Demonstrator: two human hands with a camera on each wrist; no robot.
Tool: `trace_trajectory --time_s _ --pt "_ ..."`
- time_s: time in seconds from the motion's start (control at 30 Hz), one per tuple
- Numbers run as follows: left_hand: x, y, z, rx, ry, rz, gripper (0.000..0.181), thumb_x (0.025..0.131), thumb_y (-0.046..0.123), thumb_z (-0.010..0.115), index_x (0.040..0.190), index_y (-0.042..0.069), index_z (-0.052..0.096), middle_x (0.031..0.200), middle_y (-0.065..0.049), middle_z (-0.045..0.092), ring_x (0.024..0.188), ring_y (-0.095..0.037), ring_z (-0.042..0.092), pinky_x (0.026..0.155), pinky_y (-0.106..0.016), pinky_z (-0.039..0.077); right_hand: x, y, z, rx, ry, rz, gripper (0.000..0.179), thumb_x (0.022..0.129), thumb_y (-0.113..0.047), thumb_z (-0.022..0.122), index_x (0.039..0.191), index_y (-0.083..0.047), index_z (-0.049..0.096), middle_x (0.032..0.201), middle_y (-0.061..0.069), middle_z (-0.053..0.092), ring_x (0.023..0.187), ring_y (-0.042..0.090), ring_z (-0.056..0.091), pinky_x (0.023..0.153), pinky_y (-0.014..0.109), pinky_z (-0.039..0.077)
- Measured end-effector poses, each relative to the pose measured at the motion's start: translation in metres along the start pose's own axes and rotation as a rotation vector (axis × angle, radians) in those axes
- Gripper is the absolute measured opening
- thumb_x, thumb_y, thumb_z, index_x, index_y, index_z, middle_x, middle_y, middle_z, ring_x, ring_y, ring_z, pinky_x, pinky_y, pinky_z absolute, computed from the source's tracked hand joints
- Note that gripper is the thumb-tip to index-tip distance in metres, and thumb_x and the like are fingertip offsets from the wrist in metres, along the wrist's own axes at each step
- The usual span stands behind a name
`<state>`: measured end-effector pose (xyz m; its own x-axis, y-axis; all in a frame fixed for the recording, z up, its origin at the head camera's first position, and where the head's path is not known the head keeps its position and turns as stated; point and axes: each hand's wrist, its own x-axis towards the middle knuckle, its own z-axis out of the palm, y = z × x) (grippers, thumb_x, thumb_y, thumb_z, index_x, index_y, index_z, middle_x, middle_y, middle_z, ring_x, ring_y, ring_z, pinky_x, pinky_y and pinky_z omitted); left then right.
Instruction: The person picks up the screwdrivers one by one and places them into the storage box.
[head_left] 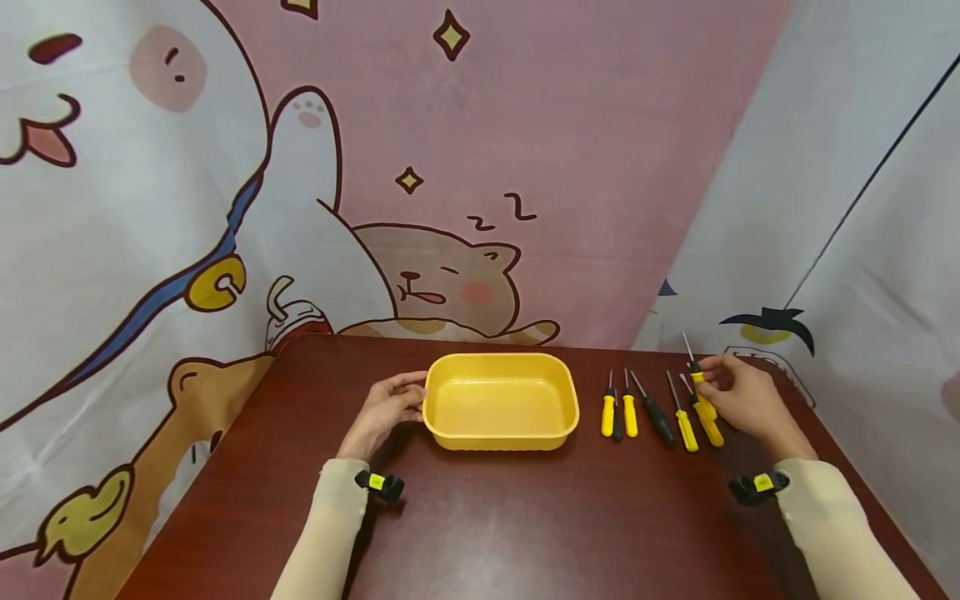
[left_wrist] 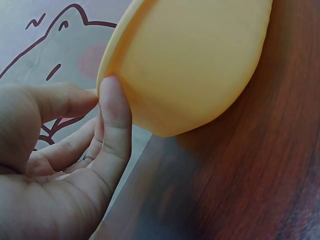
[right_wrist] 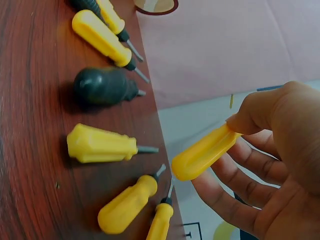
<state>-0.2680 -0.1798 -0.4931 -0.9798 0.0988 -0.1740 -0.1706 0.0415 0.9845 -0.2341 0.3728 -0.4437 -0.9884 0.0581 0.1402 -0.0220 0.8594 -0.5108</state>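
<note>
At the middle of the table stands a yellow plastic tray (head_left: 500, 443), its inside bare. My left hand (head_left: 387, 410) pinches the tray's left rim; the left wrist view has the thumb (left_wrist: 116, 107) on one side of the wall and the index finger on the other. To the right, my right hand (head_left: 742, 396) holds a yellow-handled screwdriver (right_wrist: 205, 152) between thumb and fingers, its metal shaft pointing up and away. Below it on the table lie several screwdrivers with yellow handles, such as this yellow screwdriver (right_wrist: 102, 144), and a thick black-handled screwdriver (right_wrist: 102, 87).
The screwdrivers lie in a loose row right of the tray, among them a slim black screwdriver (head_left: 618, 422) between two yellow ones. A dark red-brown table (head_left: 480, 533) meets a cartoon-printed cloth (head_left: 585, 208) at its back edge. More cloth hangs along the right side.
</note>
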Motion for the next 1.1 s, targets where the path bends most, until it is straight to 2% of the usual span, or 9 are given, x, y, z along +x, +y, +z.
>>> trace_trajectory --time_s 0.4,0.57,0.8,1.1 --pt "0.000 0.000 -0.001 -0.007 0.003 0.004 0.038 0.099 0.002 0.063 0.137 0.005 0.063 0.114 -0.024 0.067 0.079 -0.022 0.067 0.070 -0.028 0.062 -0.006 -0.026 0.011 0.065 -0.032 -0.005 0.039 0.098 -0.019 0.066 0.131 -0.001 0.055 0.111 0.023 0.065 0.087 0.029 0.064 0.063 0.026 0.056" --pt "0.000 0.000 -0.001 -0.006 -0.015 0.009 0.040 0.099 0.003 0.063 0.139 0.003 0.060 0.118 -0.027 0.065 0.080 -0.022 0.068 0.069 -0.027 0.062 -0.007 -0.034 0.016 0.059 -0.033 -0.052 0.037 0.097 -0.016 0.068 0.129 -0.002 0.056 0.109 0.021 0.066 0.084 0.026 0.061 0.060 0.024 0.053" --pt "0.001 0.000 0.000 -0.015 -0.012 0.009 0.040 0.098 0.002 0.064 0.138 0.005 0.062 0.114 -0.024 0.067 0.080 -0.024 0.069 0.069 -0.028 0.062 -0.006 -0.042 0.021 0.061 -0.033 -0.117 0.035 0.096 -0.013 0.068 0.127 -0.002 0.058 0.108 0.019 0.067 0.087 0.028 0.061 0.060 0.024 0.052" --pt "0.000 -0.001 -0.001 -0.011 -0.018 0.015 0.041 0.099 0.003 0.064 0.139 0.003 0.060 0.116 -0.026 0.066 0.082 -0.025 0.069 0.070 -0.029 0.062 -0.008 -0.052 0.022 0.058 -0.040 -0.141 0.034 0.095 -0.011 0.069 0.127 -0.002 0.059 0.107 0.017 0.067 0.089 0.028 0.062 0.060 0.023 0.053"
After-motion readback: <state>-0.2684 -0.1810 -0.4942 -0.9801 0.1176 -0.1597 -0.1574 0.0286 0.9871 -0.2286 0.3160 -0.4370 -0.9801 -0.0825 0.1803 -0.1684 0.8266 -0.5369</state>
